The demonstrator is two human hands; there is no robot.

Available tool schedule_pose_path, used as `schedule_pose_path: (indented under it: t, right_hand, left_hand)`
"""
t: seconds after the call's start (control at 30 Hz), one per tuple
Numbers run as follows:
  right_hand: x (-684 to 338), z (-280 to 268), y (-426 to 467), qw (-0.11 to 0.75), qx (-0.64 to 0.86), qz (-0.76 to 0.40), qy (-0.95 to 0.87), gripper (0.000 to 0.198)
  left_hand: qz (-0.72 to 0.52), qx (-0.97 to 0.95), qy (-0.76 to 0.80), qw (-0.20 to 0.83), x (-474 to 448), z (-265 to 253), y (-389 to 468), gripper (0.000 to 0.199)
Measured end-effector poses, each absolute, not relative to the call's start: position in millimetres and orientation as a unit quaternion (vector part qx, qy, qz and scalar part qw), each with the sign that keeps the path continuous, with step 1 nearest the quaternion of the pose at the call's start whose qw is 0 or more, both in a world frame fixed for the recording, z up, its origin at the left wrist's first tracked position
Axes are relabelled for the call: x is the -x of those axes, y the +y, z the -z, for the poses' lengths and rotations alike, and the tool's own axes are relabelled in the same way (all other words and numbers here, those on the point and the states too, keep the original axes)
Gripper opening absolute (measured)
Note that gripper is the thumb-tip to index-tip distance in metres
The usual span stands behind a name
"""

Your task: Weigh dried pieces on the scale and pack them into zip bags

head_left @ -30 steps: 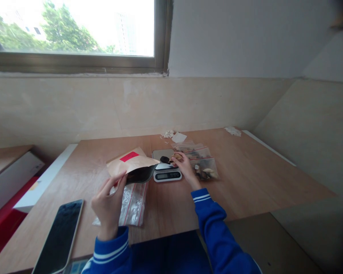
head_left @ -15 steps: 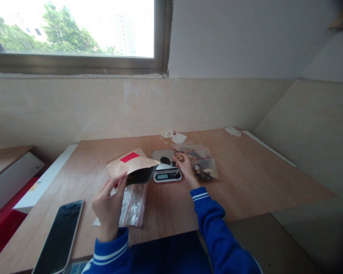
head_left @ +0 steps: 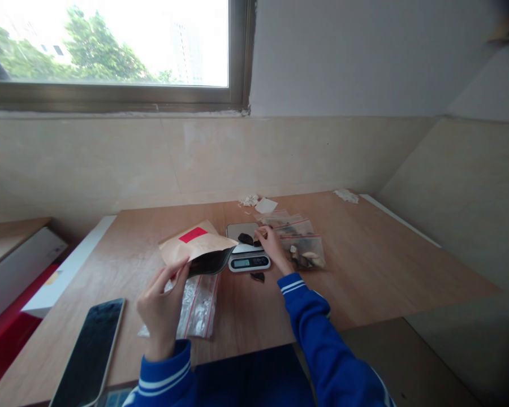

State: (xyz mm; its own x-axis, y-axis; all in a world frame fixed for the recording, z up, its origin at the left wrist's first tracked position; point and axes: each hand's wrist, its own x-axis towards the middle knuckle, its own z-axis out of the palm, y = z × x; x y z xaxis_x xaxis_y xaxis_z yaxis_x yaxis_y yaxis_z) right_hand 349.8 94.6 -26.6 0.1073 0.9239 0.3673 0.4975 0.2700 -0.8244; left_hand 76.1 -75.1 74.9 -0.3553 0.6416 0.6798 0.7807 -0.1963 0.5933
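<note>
My left hand point(head_left: 163, 302) pinches the open edge of a brown kraft paper pouch point(head_left: 207, 240) with a red label and a dark inner side. Its mouth tilts toward a small white kitchen scale point(head_left: 249, 262) with a lit display. On the scale's metal plate lies a dark dried slice point(head_left: 245, 239). Over the plate's right side my right hand point(head_left: 274, 249) is closed, fingertips pinching a small brownish dried slice point(head_left: 261, 232), partly hidden by the fingers. Another dark dried piece point(head_left: 258, 277) rests on the table just in front of the scale.
Zip bags of dried pieces point(head_left: 307, 253) lie right of the scale. Empty-looking clear zip bags point(head_left: 199, 308) sit under the pouch. A phone point(head_left: 89, 350) is at the left front. White scraps point(head_left: 250, 200) and a paper piece point(head_left: 266, 205) lie by the wall.
A dark dried piece has dropped from the scale area onto the table in front of the scale. My right hand has shifted slightly left over the plate; my left hand stays on the pouch.
</note>
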Motion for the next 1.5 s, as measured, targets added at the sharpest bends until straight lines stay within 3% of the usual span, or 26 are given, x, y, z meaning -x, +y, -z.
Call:
schedule_pose_path:
  t: [0.17, 0.3, 0.43, 0.73, 1.13, 1.5]
  right_hand:
    - [-344, 25, 98, 0.465, 0.575, -0.169, -0.652, 0.018]
    - [-338, 12, 89, 0.5, 0.569, -0.132, -0.64, 0.026]
    - [-336, 1, 48, 0.522, 0.536, -0.106, -0.655, 0.017]
    - [-325, 29, -51, 0.428, 0.507, -0.179, -0.727, 0.016]
    - [-331, 39, -58, 0.421, 0.5, -0.205, -0.729, 0.025]
    - [-344, 2, -8, 0.424, 0.513, -0.17, -0.726, 0.019]
  left_hand:
    - [0.526, 0.566, -0.632, 0.055, -76, -75, -76, 0.025]
    - [0.525, 0.567, -0.633, 0.051, -75, -75, -75, 0.025]
    - [0.536, 0.57, -0.62, 0.053, -74, -75, -75, 0.024]
    - [0.543, 0.55, -0.632, 0.05, -76, -74, -80, 0.022]
    - [0.554, 0.546, -0.627, 0.033, -74, -77, -80, 0.023]
    - [0.559, 0.532, -0.636, -0.005, -70, -74, -81, 0.026]
